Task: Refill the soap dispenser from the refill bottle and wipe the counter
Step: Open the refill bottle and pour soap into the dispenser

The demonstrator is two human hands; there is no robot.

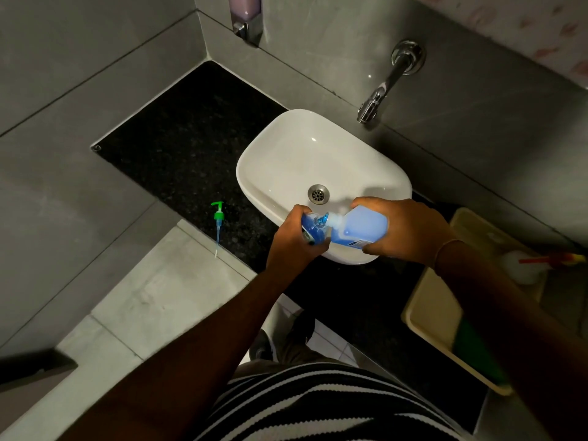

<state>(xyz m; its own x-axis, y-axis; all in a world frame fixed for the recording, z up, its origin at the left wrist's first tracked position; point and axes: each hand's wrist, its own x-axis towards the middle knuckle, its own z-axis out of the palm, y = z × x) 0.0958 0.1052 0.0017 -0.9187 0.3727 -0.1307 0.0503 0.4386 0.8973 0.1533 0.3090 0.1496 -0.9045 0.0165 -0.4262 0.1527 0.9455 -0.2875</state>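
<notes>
My left hand (294,238) grips the clear soap dispenser bottle (313,229), which holds blue liquid and has its pump off. My right hand (409,230) holds the refill bottle (362,229) of blue soap tipped sideways, its white neck meeting the dispenser's open mouth. Both bottles hover over the near rim of the white basin (286,154). The green pump head (218,226) with its long tube lies on the black counter (184,138) to the left of the basin.
A chrome tap (386,82) juts from the grey wall above the basin. A wall soap dispenser (246,14) hangs at top. A cream tray (429,313) at right holds a green cloth (474,351) and a white brush (521,265).
</notes>
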